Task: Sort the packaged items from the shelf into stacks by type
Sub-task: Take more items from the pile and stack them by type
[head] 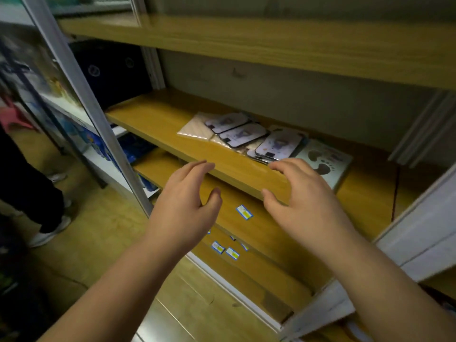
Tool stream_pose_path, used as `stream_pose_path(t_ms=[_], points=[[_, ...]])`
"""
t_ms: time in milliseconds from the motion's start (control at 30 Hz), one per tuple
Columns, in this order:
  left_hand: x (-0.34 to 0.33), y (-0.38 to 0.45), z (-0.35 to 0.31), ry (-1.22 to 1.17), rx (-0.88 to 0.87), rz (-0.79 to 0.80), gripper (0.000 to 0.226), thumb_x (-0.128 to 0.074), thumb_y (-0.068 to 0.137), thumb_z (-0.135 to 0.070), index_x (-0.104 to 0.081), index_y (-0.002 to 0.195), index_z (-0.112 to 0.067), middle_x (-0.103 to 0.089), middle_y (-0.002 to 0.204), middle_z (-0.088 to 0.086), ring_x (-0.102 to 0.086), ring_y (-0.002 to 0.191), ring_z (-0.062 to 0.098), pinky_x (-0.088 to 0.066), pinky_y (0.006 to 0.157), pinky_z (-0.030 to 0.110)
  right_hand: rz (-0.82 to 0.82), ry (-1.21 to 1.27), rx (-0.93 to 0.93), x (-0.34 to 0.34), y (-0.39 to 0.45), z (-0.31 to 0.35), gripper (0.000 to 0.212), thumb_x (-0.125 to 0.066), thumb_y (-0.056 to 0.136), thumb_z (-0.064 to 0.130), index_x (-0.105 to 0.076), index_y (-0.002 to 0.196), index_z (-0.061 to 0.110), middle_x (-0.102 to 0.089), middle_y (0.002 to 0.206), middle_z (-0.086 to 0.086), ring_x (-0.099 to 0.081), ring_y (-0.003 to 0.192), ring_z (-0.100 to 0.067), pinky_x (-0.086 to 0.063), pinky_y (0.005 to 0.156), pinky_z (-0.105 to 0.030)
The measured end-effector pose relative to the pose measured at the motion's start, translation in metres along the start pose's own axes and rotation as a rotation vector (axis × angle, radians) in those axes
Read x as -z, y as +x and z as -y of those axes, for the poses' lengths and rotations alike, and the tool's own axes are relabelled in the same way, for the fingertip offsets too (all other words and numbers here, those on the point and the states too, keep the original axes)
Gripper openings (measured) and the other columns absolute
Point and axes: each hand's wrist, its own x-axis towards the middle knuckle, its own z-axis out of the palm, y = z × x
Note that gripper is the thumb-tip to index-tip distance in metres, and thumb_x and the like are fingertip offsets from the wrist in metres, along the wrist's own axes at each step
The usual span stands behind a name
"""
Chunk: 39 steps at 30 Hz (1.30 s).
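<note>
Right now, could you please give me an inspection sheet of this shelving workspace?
Surface: wooden shelf, mostly bare on its left part.
Job's things: overlapping packaged cards and a footprint package at the right end, unsorted.
Clutter: small blue labels on the lower shelf.
Grips: left hand and right hand open, empty, at the shelf's front edge.
Cables: a thin dark-red cord hanging at right.
Surroundings: another person's legs at left.

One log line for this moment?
left hand: open, empty | right hand: open, empty | packets: unsorted on shelf | phase: reaching
</note>
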Motion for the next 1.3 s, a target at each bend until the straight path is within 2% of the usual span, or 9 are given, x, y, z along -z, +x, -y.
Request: stream_pose_path(t_ms=[300, 467, 633, 733, 933, 1100, 1167, 1233, 1300], points=[[-0.019, 0.104, 0.09, 0.01, 0.055, 0.095, 0.058, -0.051, 0.092, -0.055, -0.045, 0.144, -0.031, -0.052, 0.143, -0.009, -0.059, 0.111, 0.02, -0.047, 0.089, 0.036, -0.017, -0.075, -0.104, -0.056, 0.07, 0.015, 0.048, -0.062, 0.091, 0.039, -0.054, 0.136, 0.026, -0.053, 0.132, 0.012, -0.046, 0.12, -0.005, -0.034, 0.096, -0.022], [-0.04, 0.183, 0.139, 0.123, -0.007, 0.168, 0.07, -0.044, 0.09, -0.064, -0.044, 0.146, -0.022, -0.052, 0.145, 0.006, -0.046, 0.13, 0.029, -0.04, 0.103, 0.044, -0.046, -0.108, -0.203, -0.085, 0.106, 0.025, 0.047, -0.062, 0.091, 0.039, -0.055, 0.136, 0.024, -0.054, 0.133, 0.01, -0.048, 0.12, -0.008, -0.037, 0.099, -0.024], [-0.067, 0.244, 0.161, 0.491, 0.119, 0.374, 0.107, -0.01, 0.077, -0.091, -0.011, 0.158, -0.021, -0.026, 0.161, 0.024, -0.024, 0.146, 0.043, -0.028, 0.113, 0.051, -0.059, -0.122, -0.269, -0.105, 0.121, 0.038, 0.047, -0.061, 0.093, 0.038, -0.053, 0.138, 0.025, -0.053, 0.134, 0.011, -0.048, 0.12, -0.007, -0.04, 0.1, -0.026], [-0.075, 0.261, 0.165, 0.531, 0.085, 0.409, 0.112, -0.005, 0.074, -0.093, -0.006, 0.159, -0.021, -0.027, 0.158, 0.03, -0.026, 0.144, 0.046, -0.029, 0.112, 0.051, -0.059, -0.142, -0.297, -0.113, 0.125, 0.045, 0.049, -0.059, 0.093, 0.04, -0.052, 0.139, 0.026, -0.052, 0.134, 0.012, -0.048, 0.12, -0.006, -0.043, 0.102, -0.029], [-0.075, 0.275, 0.173, 0.375, 0.009, 0.366, 0.098, -0.043, 0.081, -0.08, -0.023, 0.151, -0.015, -0.051, 0.14, 0.026, -0.047, 0.126, 0.043, -0.041, 0.099, 0.046, -0.076, -0.153, -0.331, -0.128, 0.133, 0.054, 0.051, -0.06, 0.093, 0.04, -0.051, 0.14, 0.025, -0.053, 0.132, 0.012, -0.045, 0.119, -0.004, -0.038, 0.1, -0.024], [-0.069, 0.297, 0.18, 0.198, 0.084, 0.402, 0.106, -0.075, 0.062, -0.072, -0.035, 0.14, -0.014, -0.048, 0.136, 0.021, -0.046, 0.125, 0.041, -0.042, 0.098, 0.044, -0.082, -0.174, -0.344, -0.134, 0.138, 0.059, 0.052, -0.059, 0.093, 0.041, -0.049, 0.142, 0.027, -0.051, 0.134, 0.015, -0.043, 0.12, 0.001, -0.033, 0.096, -0.018], [-0.065, 0.304, 0.186, 0.08, 0.16, 0.417, 0.109, -0.084, 0.057, -0.065, -0.034, 0.141, -0.017, -0.041, 0.135, 0.018, -0.048, 0.118, 0.037, -0.043, 0.088, 0.04, -0.085, -0.188, -0.345, -0.133, 0.139, 0.06, 0.052, -0.059, 0.093, 0.042, -0.049, 0.142, 0.027, -0.051, 0.135, 0.014, -0.041, 0.12, 0.001, -0.03, 0.096, -0.018], [-0.061, 0.31, 0.196, -0.045, 0.213, 0.374, 0.098, -0.087, 0.062, -0.053, -0.038, 0.14, -0.018, -0.042, 0.133, 0.016, -0.051, 0.106, 0.034, -0.042, 0.079, 0.038, -0.096, -0.2, -0.356, -0.131, 0.14, 0.059, 0.052, -0.059, 0.093, 0.041, -0.049, 0.142, 0.026, -0.051, 0.136, 0.013, -0.041, 0.122, -0.001, -0.032, 0.097, -0.019], [-0.058, 0.316, 0.211, -0.176, 0.212, 0.317, 0.079, -0.086, 0.069, -0.038, -0.047, 0.132, -0.014, -0.055, 0.125, 0.014, -0.057, 0.105, 0.035, -0.047, 0.078, 0.04, -0.1, -0.21, -0.369, -0.129, 0.14, 0.058, 0.052, -0.059, 0.094, 0.041, -0.049, 0.142, 0.025, -0.051, 0.136, 0.012, -0.043, 0.124, -0.005, -0.036, 0.101, -0.023]])
